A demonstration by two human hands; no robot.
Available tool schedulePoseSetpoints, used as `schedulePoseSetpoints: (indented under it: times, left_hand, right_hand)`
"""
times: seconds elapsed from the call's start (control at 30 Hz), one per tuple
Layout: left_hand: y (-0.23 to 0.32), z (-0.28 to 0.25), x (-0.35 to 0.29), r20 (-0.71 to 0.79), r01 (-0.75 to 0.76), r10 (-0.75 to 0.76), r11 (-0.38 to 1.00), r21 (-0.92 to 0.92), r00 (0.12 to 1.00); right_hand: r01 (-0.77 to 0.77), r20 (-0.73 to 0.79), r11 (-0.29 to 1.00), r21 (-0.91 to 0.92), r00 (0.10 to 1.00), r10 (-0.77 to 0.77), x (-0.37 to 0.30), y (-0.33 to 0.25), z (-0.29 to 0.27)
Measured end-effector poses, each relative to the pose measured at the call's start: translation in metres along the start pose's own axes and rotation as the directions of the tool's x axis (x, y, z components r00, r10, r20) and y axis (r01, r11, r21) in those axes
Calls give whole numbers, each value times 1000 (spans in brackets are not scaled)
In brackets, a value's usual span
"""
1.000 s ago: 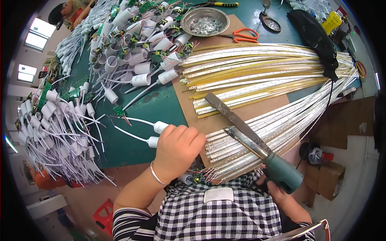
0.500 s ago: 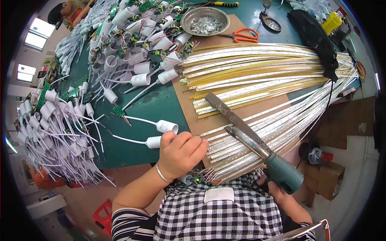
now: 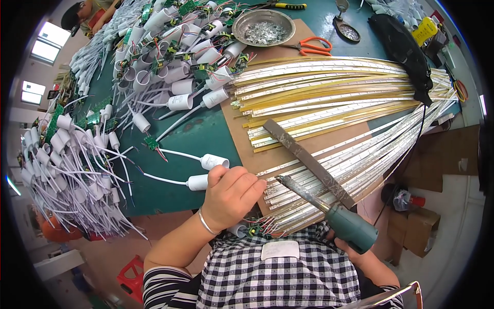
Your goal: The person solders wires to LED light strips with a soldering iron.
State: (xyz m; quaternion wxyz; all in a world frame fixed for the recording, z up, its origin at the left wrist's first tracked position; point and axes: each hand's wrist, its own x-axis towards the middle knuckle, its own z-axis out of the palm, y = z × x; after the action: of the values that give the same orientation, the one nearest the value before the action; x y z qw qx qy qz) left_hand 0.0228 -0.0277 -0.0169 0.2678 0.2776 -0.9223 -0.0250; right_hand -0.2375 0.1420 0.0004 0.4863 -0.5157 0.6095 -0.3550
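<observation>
While the right hand grips a green-handled soldering iron over the white strips on the counter, the left hand is closed by the strips' left ends; what its fingers hold, I cannot tell. White caps lie beside it.

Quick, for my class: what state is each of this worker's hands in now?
Left hand: closed, by the white LED strips; anything inside is hidden.
Right hand: closed, holding the green-handled soldering iron.

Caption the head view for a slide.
Left hand at white strips, right hand holding a green-handled soldering iron over them.
</observation>
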Motion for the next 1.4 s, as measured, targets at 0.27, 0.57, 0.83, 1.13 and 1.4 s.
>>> schedulePoseSetpoints:
  times: [0.27, 0.57, 0.83, 1.13, 1.4]
  left_hand:
    - [-4, 2, 0, 14, 23, -22, 996, -82, 1000]
    - [-5, 3, 1, 38, 35, -30, 989, -142, 999]
    - [-4, 2, 3, 57, 71, -62, 984, -166, 996]
    - [-3, 1, 4, 71, 76, -65, 985, -156, 995]
    - [-3, 0, 5, 92, 79, -65, 985, -153, 994]
  right_hand:
    - [229, 99, 969, -93, 971, -220, 6, 13, -1]
    - [138, 44, 989, -59, 990, -135, 14, -5, 3]
    - [226, 42, 957, -182, 974, -222, 14, -5, 0]
    - [8, -46, 992, 129, 999, -2, 6, -9, 3]
    - [-1, -18, 1000, -5, 1000, 1, -2, -2, -2]
